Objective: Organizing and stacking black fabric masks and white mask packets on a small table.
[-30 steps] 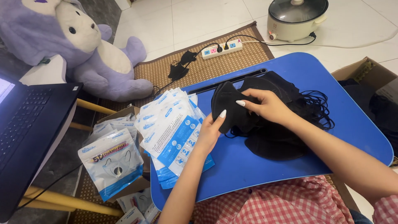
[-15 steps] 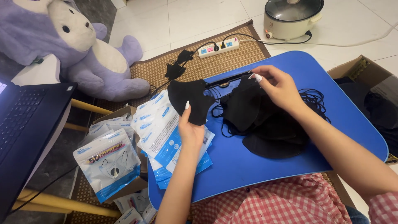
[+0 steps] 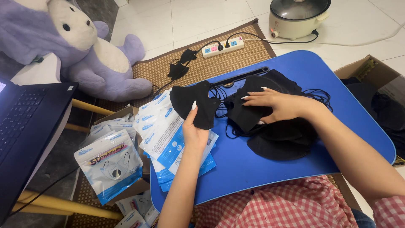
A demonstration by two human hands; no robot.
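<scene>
My left hand holds a single black face mask lifted above a stack of white-and-blue mask packets at the left side of the blue lap table. My right hand rests flat, fingers spread, on a heap of black masks with loose ear loops in the middle of the table. The heap hides the table beneath it.
A laptop sits at far left, with a purple plush toy behind it. More mask packets fill a cardboard box on the floor. A power strip, a cooker and an open carton lie around the table.
My left hand pulled one black mask out of the heap and carried it left over the packets. My right hand shifted from the heap's top edge down onto it.
</scene>
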